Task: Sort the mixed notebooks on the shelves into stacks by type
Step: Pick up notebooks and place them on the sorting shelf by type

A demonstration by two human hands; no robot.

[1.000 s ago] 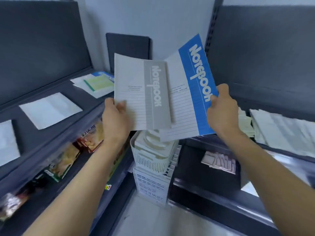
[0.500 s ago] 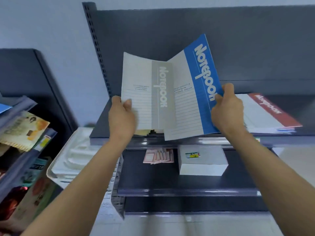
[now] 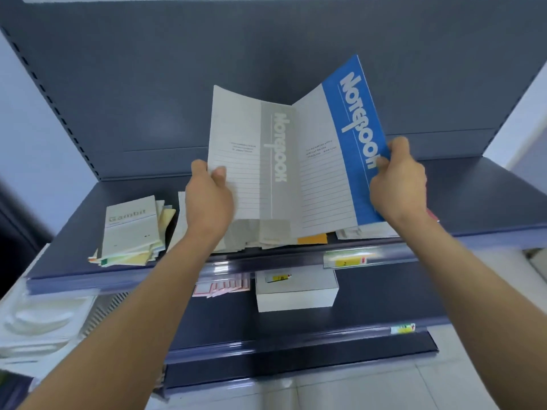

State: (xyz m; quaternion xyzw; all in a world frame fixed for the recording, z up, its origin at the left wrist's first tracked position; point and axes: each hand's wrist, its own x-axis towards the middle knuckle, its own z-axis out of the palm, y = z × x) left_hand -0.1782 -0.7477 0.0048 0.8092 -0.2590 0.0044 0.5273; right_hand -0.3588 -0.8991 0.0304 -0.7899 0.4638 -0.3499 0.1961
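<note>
My left hand [image 3: 208, 199] grips the left edge of a grey-striped notebook [image 3: 251, 161]. My right hand [image 3: 398, 182] pinches the right edge of a blue-striped notebook [image 3: 340, 149]. Both notebooks are held upright side by side above the upper shelf [image 3: 473, 202], forming a V. Under them on the shelf lie more notebooks, grey and white with an orange piece [image 3: 312, 238]; most of that pile is hidden. A messy stack topped by a "Gambit" pad [image 3: 130, 226] sits at the shelf's left.
The dark back panel [image 3: 207, 69] rises behind the shelf. On the lower shelf stand a white box [image 3: 296, 294] and several pink-edged labels [image 3: 222, 288]. White plastic trays [image 3: 38, 324] sit at the left. Price tag strips [image 3: 346, 258] line the shelf fronts.
My view has swung right, away from the left-hand shelves, to face this shelf unit head-on. Both hands have kept their hold on the two notebooks and carried them over the upper shelf.
</note>
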